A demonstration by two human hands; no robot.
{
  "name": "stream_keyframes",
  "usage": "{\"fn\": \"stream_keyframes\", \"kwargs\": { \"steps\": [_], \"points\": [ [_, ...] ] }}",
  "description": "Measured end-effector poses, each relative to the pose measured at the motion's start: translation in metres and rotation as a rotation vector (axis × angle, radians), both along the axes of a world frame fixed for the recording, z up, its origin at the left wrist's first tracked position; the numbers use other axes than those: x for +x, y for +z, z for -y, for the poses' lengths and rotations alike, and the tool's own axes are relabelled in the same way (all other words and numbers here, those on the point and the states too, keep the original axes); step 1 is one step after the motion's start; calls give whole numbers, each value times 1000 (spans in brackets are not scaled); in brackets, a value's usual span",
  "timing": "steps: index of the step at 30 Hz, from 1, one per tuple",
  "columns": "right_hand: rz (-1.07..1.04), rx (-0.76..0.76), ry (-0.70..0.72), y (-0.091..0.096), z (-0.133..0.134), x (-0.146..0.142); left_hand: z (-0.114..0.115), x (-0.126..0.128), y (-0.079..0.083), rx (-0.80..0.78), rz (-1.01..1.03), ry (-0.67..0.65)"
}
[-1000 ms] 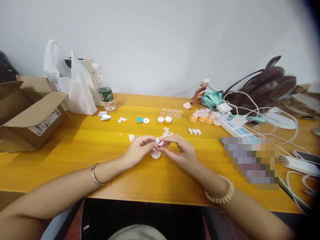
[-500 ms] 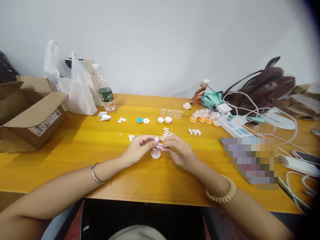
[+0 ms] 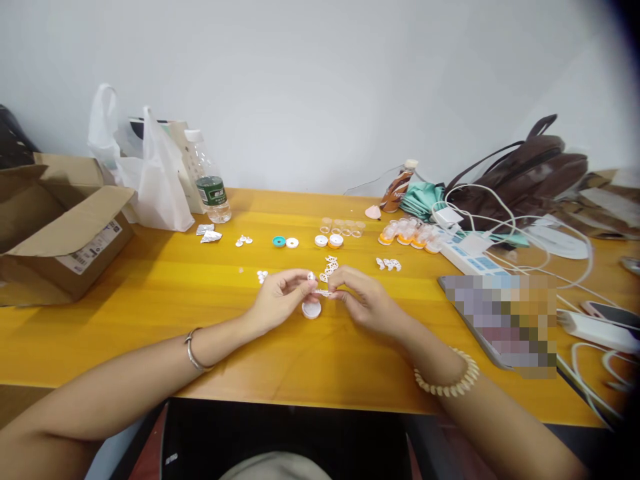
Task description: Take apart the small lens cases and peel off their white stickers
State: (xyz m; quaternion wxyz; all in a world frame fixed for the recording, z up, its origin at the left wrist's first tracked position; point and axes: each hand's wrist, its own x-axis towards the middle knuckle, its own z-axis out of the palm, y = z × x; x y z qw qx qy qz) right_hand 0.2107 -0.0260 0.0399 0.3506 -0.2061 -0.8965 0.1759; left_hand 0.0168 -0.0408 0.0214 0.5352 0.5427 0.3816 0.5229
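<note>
My left hand (image 3: 280, 297) is closed, with a small white plastic part (image 3: 311, 276) showing at its fingertips. A thin flat white plastic piece (image 3: 323, 292), seen edge-on, spans the gap between both hands. My right hand (image 3: 364, 299) pinches the piece's right end; whether its left end sits in the small part, I cannot tell. Just below the fingers, a round white cap-like disc (image 3: 311, 311) lies on the table. Behind the hands is a loose pile of white openwork plastic pieces (image 3: 330, 266). Several tiny white parts (image 3: 262, 275) rest by my left hand.
Farther back are a teal ring (image 3: 279, 242), white round parts (image 3: 335, 241), clear cups (image 3: 339, 227) and orange-based clear containers (image 3: 419, 235). A cardboard box (image 3: 95, 250) and water bottle (image 3: 214, 193) stand left. Right lie white curved pieces (image 3: 389, 264), a power strip (image 3: 467, 260) and cables.
The flat white piece has turned from showing its openwork face to nearly edge-on. The small part now shows less above my left fingers. Both hands stay in nearly the same place.
</note>
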Motion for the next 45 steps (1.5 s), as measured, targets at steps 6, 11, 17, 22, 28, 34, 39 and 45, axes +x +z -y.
{"fn": "stream_keyframes", "kwargs": {
  "steps": [6, 11, 17, 22, 28, 34, 39, 45],
  "points": [
    [-85, 107, -263, 4, -26, 28, -11, -16, 4, 51, -32, 79],
    [64, -22, -502, -11, -53, 46, -5, -12, -2, 120, -76, 3],
    [144, -122, -628, -34, -65, 41, -6, -9, -11, 161, -109, 1],
    [160, -130, -601, -40, -70, 35, -5, -9, -11, 159, -138, 8],
    [75, -185, -561, -38, -66, 33, -3, -8, -6, 176, -197, 22],
    [-120, -240, -545, -22, -45, 20, 1, -7, 1, 252, -286, -26],
    [-243, -363, -276, -10, -14, -4, 7, -4, -2, 165, -185, -137],
    [-268, -385, -143, -14, 4, -19, 5, 0, -8, 143, -78, -154]
  ]
}}
